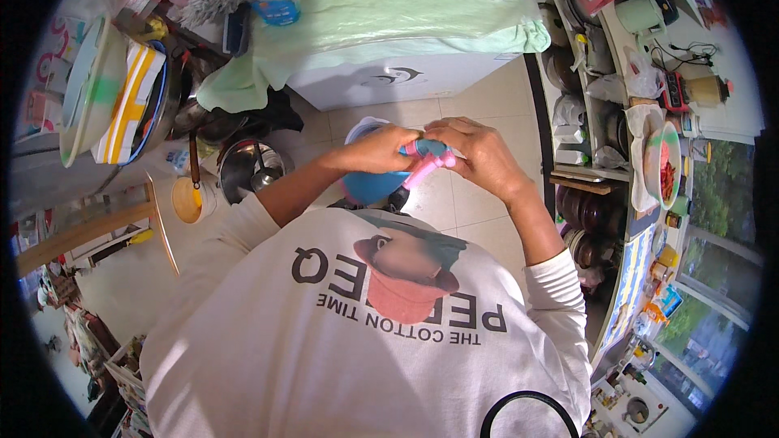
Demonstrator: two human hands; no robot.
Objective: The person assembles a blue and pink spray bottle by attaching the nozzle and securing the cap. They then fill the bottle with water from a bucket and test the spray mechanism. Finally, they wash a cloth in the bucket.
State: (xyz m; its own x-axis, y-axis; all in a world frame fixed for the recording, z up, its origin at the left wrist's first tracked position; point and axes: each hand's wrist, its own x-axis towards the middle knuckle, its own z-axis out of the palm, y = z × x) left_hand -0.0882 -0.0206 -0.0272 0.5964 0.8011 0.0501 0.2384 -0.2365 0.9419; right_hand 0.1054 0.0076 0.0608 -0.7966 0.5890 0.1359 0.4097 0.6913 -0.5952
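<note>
In front of my body, both hands grip a small pink and blue plastic piece (428, 167); its exact kind I cannot make out. My left hand (376, 152) is closed round its left end. The thumb and fingers of my right hand (480, 154) pinch it from the right, with the fingers bent over its blue top. A pink stem slants down from between the hands. Beneath the hands stands a blue bucket (378, 188) on the floor, partly hidden by my left hand and wrist.
Ahead is a white chest (365, 81) under a green cloth, with a duster and metal poles on top. Shelves of pots (580, 219) line the right. On the left are a metal pan (235, 172), a yellow-and-white bucket (188, 199) and stacked basins (89, 105).
</note>
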